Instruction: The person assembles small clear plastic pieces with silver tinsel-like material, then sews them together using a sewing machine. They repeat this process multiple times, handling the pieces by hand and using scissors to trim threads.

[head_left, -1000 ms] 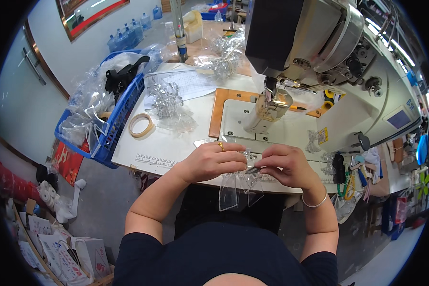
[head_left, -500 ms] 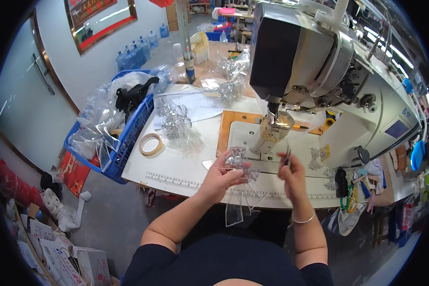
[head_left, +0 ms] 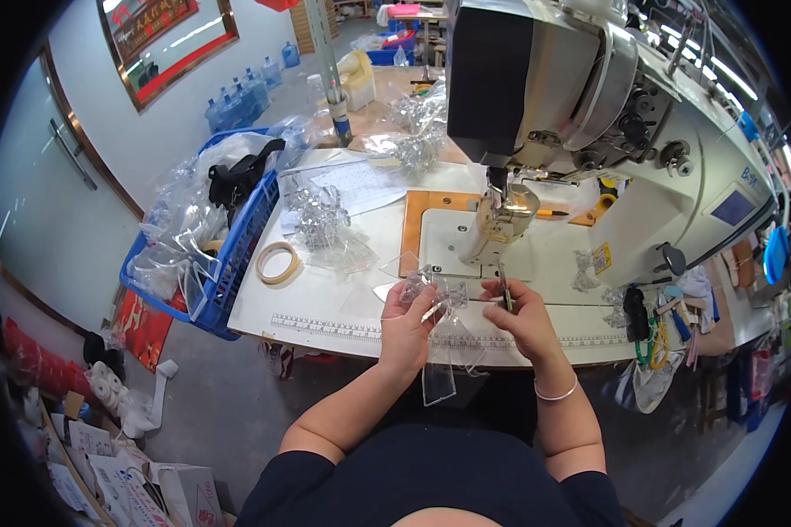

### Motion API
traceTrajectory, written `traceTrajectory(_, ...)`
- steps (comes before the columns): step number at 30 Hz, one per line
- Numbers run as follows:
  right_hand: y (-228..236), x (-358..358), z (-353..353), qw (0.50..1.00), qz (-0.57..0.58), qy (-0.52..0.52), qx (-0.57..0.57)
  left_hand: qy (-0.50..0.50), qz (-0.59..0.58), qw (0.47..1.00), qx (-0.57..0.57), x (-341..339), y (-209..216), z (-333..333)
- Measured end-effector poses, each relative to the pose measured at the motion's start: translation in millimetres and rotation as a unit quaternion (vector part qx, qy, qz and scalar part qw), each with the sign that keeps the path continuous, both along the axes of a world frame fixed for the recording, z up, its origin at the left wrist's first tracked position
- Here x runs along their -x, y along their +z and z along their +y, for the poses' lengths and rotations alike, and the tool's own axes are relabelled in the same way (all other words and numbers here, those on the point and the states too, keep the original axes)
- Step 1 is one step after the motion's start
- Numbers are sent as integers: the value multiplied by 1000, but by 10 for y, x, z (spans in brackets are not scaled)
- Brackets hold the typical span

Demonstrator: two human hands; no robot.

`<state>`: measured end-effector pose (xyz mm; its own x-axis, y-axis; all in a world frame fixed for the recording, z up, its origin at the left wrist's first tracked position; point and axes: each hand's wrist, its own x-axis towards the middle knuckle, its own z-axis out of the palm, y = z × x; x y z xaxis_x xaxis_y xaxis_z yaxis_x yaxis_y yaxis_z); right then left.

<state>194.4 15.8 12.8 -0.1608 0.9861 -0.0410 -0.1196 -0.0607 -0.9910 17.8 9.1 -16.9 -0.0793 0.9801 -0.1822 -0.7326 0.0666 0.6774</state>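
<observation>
My left hand pinches a bunch of clear plastic pieces above the front edge of the sewing table. Transparent strips and a flap hang from the bunch past the edge. Close by on the right, my right hand is closed round small dark thread snips, blades pointing up and away from me. A small gap lies between the snips and the plastic. Just beyond both hands stands the sewing machine's post, under its needle area.
Left on the table are a roll of tape, a heap of clear plastic pieces and paper sheets. A blue basket of plastic stands beside the table. Tools, including green-handled scissors, hang at the right edge.
My right hand with the snips has come left, nearer to the plastic. My left hand has turned the bunch slightly, and the whole view has shifted a little.
</observation>
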Motion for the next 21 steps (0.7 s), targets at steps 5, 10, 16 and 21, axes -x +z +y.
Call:
traceTrajectory(5,-110,72,-18,997,-47,-61,-30,-12,-79,997,-22,-124,14,-8)
traceTrajectory(10,-128,164,-92,871,-273,-115,-392,29,14,998,-47,-184,-220,140)
traceTrajectory(16,-69,208,33,991,21,-119,-64,-75,-106,991,-33,-118,-142,90)
traceTrajectory(21,-93,226,14,985,135,-107,6,-137,-215,967,18,-59,-54,36)
